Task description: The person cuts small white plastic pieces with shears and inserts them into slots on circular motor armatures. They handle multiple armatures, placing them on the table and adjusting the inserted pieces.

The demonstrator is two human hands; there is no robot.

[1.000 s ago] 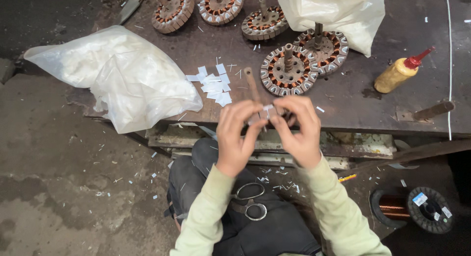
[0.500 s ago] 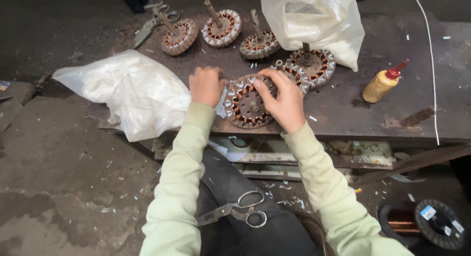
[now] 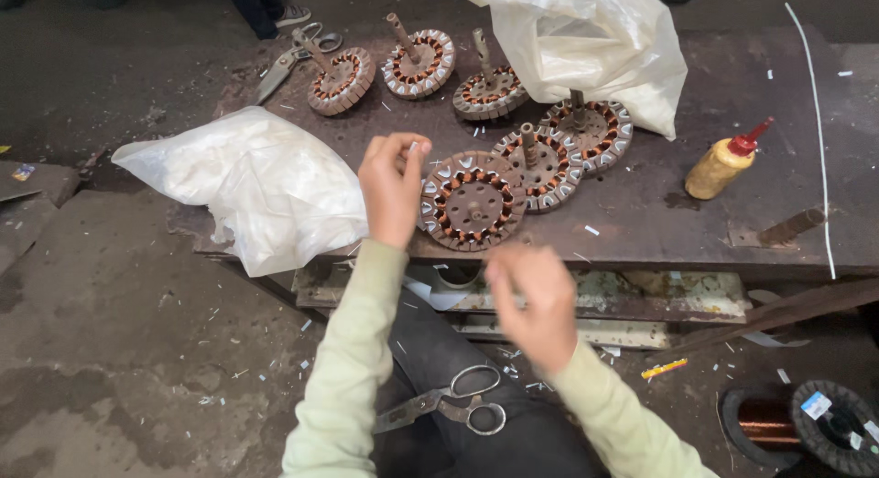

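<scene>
A round motor stator (image 3: 472,203) with copper windings and white slot liners lies flat near the front edge of the dark metal table (image 3: 659,231). My left hand (image 3: 392,190) hovers at its left rim, fingertips pinched on what looks like a small white paper slip (image 3: 413,149). My right hand (image 3: 533,299) is blurred, below the table edge and nearer my body, with its fingers curled; I cannot see anything in it. Scissors (image 3: 453,407) rest on my lap.
Several more stators (image 3: 545,162) stand on shafts behind the near one. A white plastic bag (image 3: 265,185) lies at the left, another (image 3: 586,48) at the back. A yellow glue bottle (image 3: 723,165) lies right. A copper wire spool (image 3: 806,423) sits on the floor.
Both hands went from the table edge onto the stator. The left hand has since lifted to its left rim. The right hand has pulled back toward my body.
</scene>
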